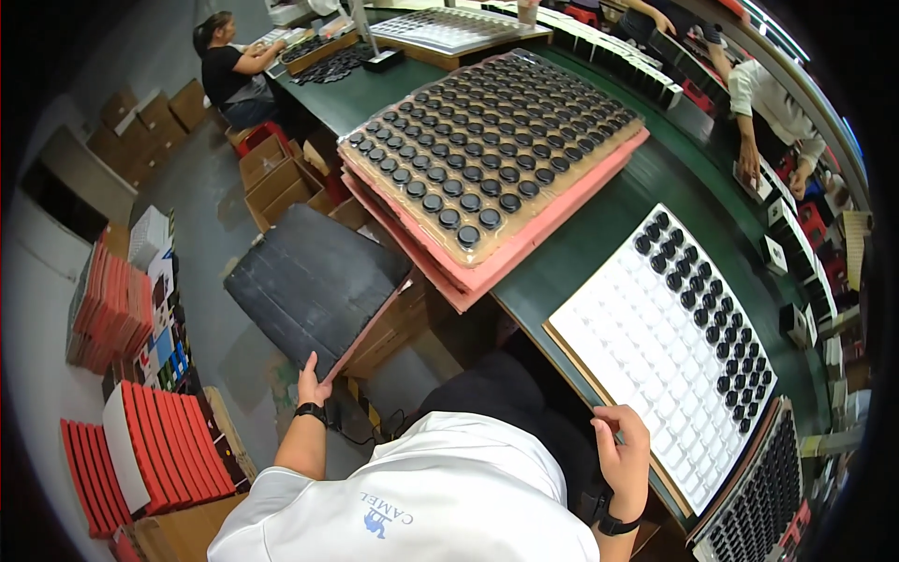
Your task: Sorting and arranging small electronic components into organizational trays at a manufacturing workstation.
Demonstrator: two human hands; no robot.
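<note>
My left hand grips the near corner of a flat black board with a pinkish edge, held tilted off the left side of the table. My right hand is by the near edge of a white moulded tray; its fingers are loosely bent, thumb apart, and I see nothing in it. Rows of small round black parts fill the tray's far right side, while its other pockets hold none. Ahead, a clear tray of round black parts lies on stacked pink foam sheets.
A dark tray lies at the lower right of the green table. Open cardboard boxes stand on the floor beyond the board. Red foam sheets are stacked at left. A seated person and another person work nearby.
</note>
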